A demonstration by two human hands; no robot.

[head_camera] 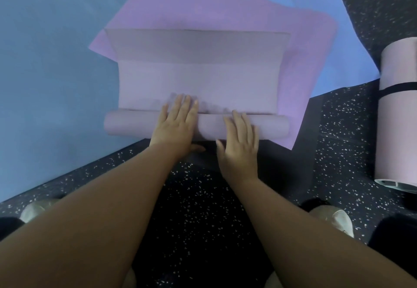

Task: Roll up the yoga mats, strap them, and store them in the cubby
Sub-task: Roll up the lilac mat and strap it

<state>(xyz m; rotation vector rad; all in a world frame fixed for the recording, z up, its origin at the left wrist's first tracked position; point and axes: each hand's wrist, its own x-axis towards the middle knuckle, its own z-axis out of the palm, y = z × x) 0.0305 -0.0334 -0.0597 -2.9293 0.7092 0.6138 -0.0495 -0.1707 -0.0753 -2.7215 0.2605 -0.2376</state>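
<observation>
A pale mauve yoga mat [198, 80] lies in front of me, its near end wound into a thin roll [126, 125] that runs left to right. My left hand [176, 125] lies flat on the roll's middle with straight fingers reaching over onto the flat part. My right hand [241, 139] presses flat on the roll just to the right, thumb at the near side. Under this mat lies a brighter purple mat [304, 66], spread out and skewed.
A large blue-grey mat [45, 73] covers the floor at left, and a lighter blue mat [334, 39] shows at the back right. A rolled pink mat with a black strap [397, 111] lies at the right edge. Dark speckled floor [198, 208] surrounds my shoes.
</observation>
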